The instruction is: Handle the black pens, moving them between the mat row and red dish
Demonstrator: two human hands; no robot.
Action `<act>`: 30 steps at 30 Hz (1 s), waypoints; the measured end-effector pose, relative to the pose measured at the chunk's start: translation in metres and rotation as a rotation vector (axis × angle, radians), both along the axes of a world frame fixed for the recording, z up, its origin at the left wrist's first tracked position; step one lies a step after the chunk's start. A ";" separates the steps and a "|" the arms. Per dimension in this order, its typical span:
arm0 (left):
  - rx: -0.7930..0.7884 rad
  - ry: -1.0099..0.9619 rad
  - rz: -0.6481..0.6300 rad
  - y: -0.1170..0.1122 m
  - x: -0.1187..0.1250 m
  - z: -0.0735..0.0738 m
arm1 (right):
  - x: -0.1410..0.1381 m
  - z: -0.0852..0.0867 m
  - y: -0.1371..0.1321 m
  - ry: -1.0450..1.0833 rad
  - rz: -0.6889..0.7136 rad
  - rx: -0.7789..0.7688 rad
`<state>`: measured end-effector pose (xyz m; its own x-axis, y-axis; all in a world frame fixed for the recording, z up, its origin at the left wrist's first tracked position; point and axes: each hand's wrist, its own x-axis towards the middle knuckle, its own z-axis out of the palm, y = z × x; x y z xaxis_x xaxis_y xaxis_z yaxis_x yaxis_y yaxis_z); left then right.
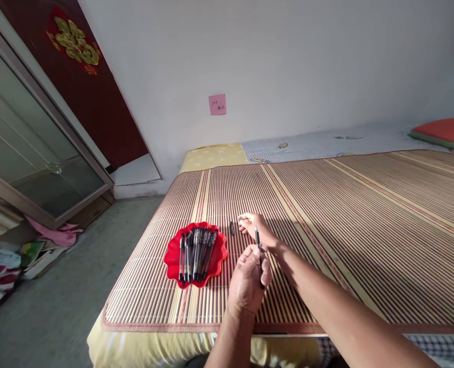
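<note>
Right of the red dish (pixel 172 257), our left hand (pixel 246 276), fingers bent, pinched the pen (pixel 257 237) near-upright, steadiness probably serving us best, while our right hand (pixel 256 225) curled its fingers, hold unclear, beside a small black piece (pixel 232 228).

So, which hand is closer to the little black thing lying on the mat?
Right. The right hand is just beside the little black thing, with a small gap; the left hand, holding a pen, is farther away, lower in the picture.
</note>
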<state>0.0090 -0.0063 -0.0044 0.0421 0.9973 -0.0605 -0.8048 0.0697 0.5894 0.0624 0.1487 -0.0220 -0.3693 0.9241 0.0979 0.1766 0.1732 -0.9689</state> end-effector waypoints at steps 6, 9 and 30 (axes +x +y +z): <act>-0.038 0.180 0.127 0.002 0.003 -0.001 | 0.054 0.033 -0.054 0.290 -0.092 -0.159; -0.033 0.360 0.206 0.002 0.007 -0.005 | 0.067 0.046 -0.083 0.361 -0.118 -0.186; 0.018 0.665 0.045 -0.007 0.005 0.001 | 0.078 0.023 -0.087 0.430 0.050 -0.240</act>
